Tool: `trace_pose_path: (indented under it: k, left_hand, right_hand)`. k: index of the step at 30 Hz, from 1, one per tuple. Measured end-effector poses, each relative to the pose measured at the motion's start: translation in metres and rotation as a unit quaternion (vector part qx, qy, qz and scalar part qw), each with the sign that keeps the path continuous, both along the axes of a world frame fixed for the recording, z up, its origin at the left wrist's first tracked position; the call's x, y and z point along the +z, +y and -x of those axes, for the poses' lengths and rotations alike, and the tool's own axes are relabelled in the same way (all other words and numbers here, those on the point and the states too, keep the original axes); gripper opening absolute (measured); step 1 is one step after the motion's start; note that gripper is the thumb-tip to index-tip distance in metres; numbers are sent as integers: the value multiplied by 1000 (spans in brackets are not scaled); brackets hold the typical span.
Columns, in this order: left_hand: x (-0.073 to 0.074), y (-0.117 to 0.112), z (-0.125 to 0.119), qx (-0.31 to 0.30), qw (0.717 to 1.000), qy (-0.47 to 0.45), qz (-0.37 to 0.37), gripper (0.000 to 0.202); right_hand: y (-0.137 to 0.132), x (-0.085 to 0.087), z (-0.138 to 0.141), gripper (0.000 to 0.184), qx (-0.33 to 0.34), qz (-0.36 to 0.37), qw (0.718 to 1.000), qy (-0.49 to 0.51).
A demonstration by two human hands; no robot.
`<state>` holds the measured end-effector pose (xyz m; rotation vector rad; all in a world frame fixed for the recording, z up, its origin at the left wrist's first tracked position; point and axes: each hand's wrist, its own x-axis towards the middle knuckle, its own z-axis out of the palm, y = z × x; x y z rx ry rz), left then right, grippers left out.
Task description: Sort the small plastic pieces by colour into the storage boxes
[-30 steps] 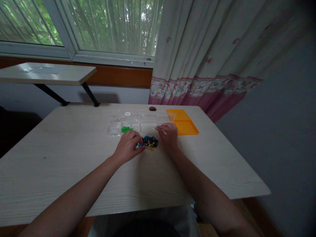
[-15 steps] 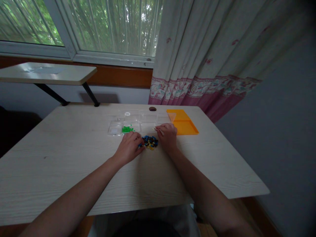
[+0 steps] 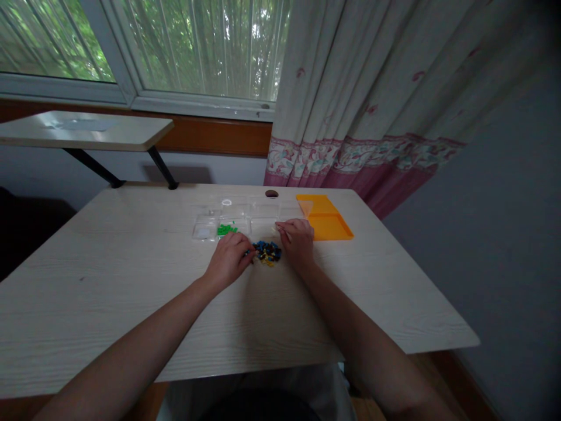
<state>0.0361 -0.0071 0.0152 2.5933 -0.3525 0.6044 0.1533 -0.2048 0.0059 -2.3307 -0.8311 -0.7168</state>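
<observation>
Desk surface [image 3: 175, 327], pale wood grain, seen from its near edge. Two bare hands at work over its far half, well apart from each other.

Mixed pile of small toy bricks [image 3: 269, 251], blue, black and yellow, lies directly on the surface, nearer the far edge than the near one; yellow mostly on the side toward the near edge.

Left hand [image 3: 230, 255]: at the pile's left side, fingers curled, thumb and fingertips close together. Too small and dim to tell whether a brick is pinched there.

Right hand [image 3: 297, 238]: over the near right part of a clear compartment tray [image 3: 263, 225], thumb and forefinger drawn together. Pale pieces [image 3: 274, 230] show just beside the fingertips; cannot tell if one is gripped.

Clear tray sits between pile and far edge. Green bricks [image 3: 227, 228] lie in one near-row compartment, left of its middle.

Orange tray [image 3: 331, 227], with a divider across, lies toward the surface's far right corner. Round cable hole [image 3: 272, 193] by the far edge. Raised shelf [image 3: 87, 128] on black legs [image 3: 162, 168] at the far left corner.
</observation>
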Motion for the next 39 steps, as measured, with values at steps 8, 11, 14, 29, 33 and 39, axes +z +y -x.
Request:
trace_pose_path:
  k: [8,11,14,29,33,39]
  left_hand:
    - [-8,8,-8,54,987,-49,143,18]
    - [-9,8,-9,52,985,-47,156,19]
    - [-8,7,-8,41,986,-43,155,19]
    - [-8,6,-8,17,991,-24,134,20]
    - [-7,6,-8,23,990,-35,137,22]
    - [-6,7,-7,39,987,-51,147,23]
  right_hand:
    - [11,10,26,16,163,27,986,-20]
    - [16,11,34,19,183,33,982,-20]
    - [17,11,36,19,180,28,983,-21]
    - [19,10,32,15,193,-5,981,-31]
    - [12,13,26,11,241,36,970,-15]
    - [3,16,25,17,293,114,949,1]
